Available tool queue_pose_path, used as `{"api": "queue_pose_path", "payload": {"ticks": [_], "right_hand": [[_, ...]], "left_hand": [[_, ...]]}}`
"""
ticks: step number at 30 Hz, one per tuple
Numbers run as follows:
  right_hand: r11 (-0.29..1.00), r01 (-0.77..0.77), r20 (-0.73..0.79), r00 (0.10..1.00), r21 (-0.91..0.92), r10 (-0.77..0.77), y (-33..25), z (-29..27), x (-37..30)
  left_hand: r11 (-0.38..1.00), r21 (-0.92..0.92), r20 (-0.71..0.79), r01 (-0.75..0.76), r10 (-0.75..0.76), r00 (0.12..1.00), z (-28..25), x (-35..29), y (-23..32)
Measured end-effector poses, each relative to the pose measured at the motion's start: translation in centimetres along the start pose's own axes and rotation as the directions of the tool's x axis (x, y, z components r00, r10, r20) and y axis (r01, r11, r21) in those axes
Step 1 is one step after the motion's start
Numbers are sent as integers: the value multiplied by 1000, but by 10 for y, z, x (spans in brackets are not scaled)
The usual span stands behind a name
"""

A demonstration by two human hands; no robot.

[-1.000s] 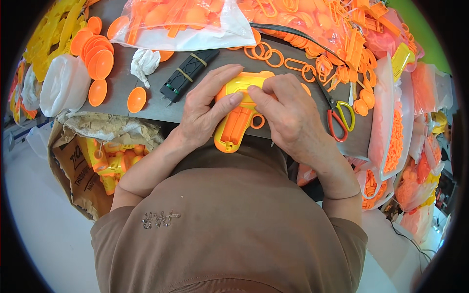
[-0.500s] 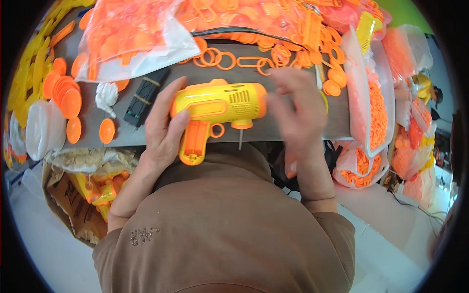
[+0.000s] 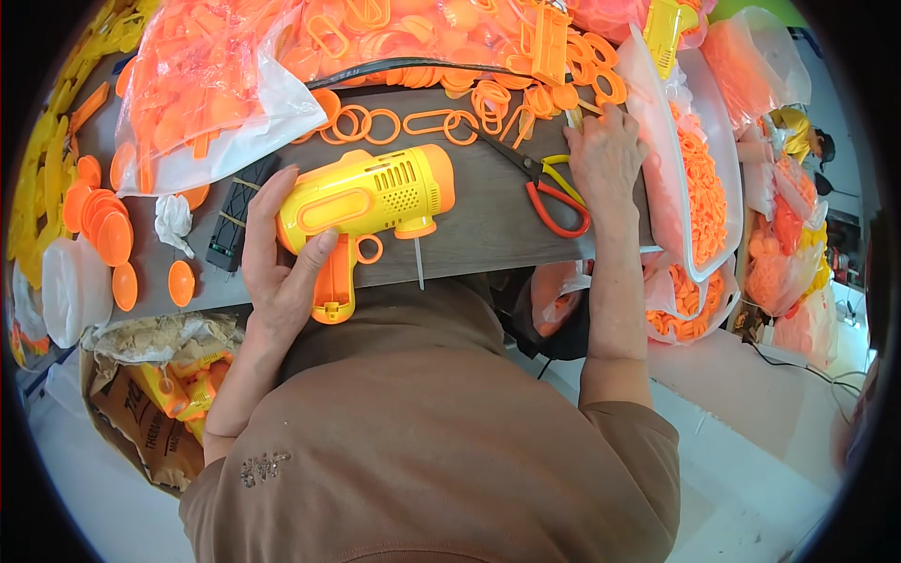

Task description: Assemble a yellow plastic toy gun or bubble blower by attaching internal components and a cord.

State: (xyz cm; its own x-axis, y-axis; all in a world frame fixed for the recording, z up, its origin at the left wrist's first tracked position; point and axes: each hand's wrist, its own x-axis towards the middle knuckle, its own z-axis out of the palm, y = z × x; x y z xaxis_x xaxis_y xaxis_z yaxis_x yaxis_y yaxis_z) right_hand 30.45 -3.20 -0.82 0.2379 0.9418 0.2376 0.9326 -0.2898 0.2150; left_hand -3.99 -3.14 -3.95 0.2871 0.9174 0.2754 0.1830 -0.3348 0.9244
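One yellow-and-orange pistol-shaped toy [image 3: 361,194], above near edge of counter [image 3: 488,225]; long axis of body running left to right, nose end angled slightly up, handle downward; clasped at the rear in left grip [image 3: 280,284], fingers behind, thumb at top of handle; nose end toward right grip [image 3: 605,159], well apart; left grip therefore nearer; right grip palm down, fingertips at small orange parts [image 3: 565,97], cannot tell whether holding any; scissors [image 3: 533,171] just left, white tub [image 3: 659,155] just right; against half a second ago: right grip gone from beside nose end, scissors in fuller view.
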Motion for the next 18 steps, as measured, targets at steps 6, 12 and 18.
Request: {"api": "queue_pose_path", "payload": {"ticks": [6,12,18], "right_hand": [[998,-19,-40,999,65,21,5,14,1],[952,-77,-36,995,297,91,11,18,0],[918,-81,-139,980,387,145,12,23,-5]], "left_hand": [[1000,16,-13,-8,8,1000,0,-1,-2],[1000,11,-20,-15,15,1000,1,-2,-2],[999,-44,-17,-6,5,1000,3,-2,-2]]}}
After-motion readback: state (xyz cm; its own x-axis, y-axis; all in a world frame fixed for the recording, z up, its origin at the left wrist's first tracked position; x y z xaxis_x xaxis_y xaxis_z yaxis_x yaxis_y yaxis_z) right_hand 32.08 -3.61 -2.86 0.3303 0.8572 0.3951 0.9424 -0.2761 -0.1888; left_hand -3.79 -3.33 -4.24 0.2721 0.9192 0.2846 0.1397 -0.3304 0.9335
